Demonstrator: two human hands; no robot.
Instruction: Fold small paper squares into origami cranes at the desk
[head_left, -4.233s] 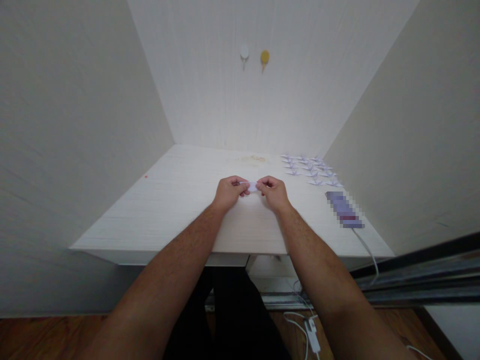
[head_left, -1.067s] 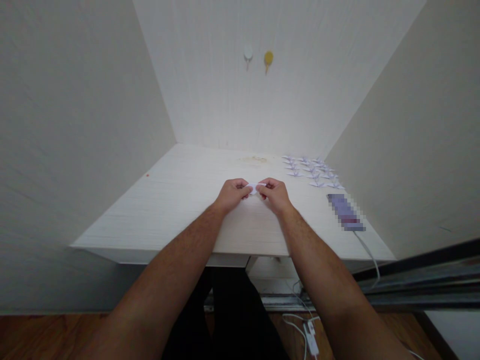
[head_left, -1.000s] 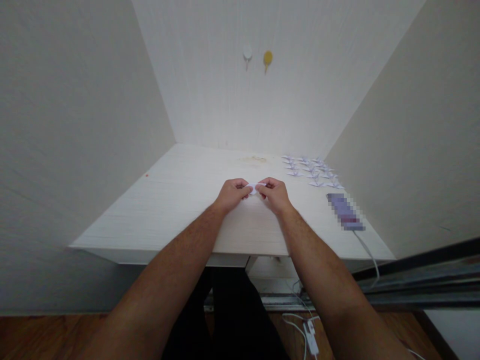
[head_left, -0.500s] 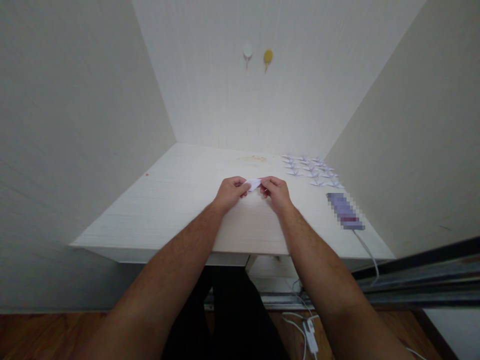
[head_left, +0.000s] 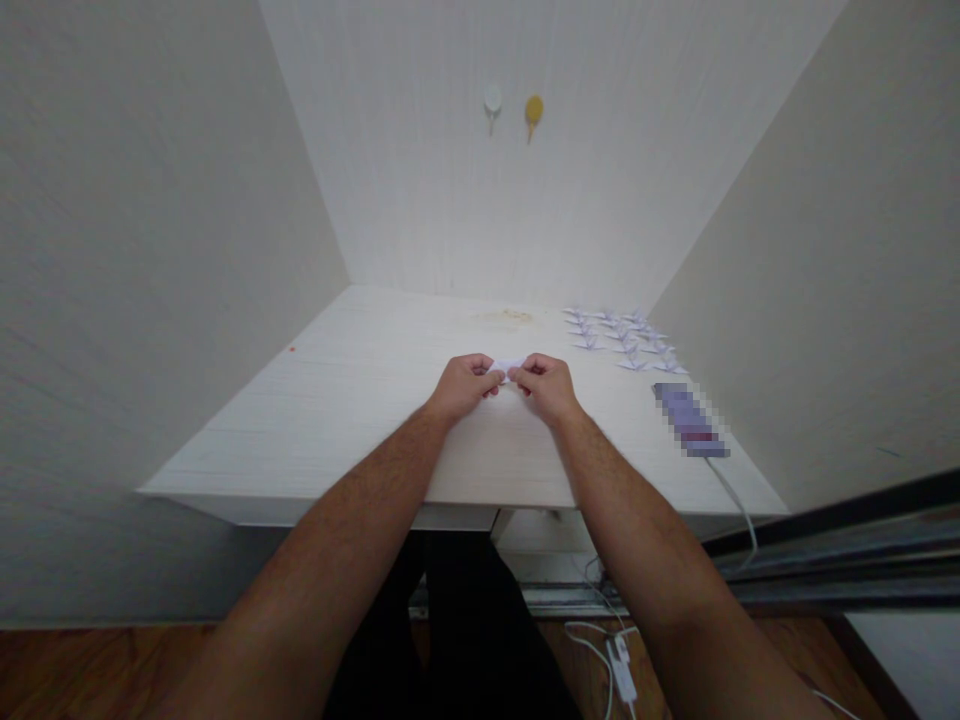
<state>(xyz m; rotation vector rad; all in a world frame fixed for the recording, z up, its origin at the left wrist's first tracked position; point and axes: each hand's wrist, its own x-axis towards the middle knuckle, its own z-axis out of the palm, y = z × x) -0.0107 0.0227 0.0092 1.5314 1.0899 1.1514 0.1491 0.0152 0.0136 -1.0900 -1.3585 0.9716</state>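
A small folded piece of white paper [head_left: 508,364] is pinched between my two hands, a little above or on the white desk [head_left: 337,420]. My left hand [head_left: 466,386] is closed on its left side, thumb on the near face. On the right side, my right hand [head_left: 546,384] grips it the same way, and the two thumbs nearly meet at the middle. The fingers cover much of the paper, so its exact folds are hidden. Several white folded paper cranes [head_left: 631,350] stand in rows at the desk's back right.
A pixelated phone-like thing [head_left: 688,420] lies on the right of the desk, with a white cable [head_left: 735,495] running off the edge. A white hook [head_left: 492,100] and a yellow hook [head_left: 533,110] are on the back wall. A power strip [head_left: 621,672] lies on the floor.
My right hand's thumb and fingers have shifted left along the paper, closer to my left thumb. The paper now shows as a wider strip above the thumbs. My left hand has barely moved.
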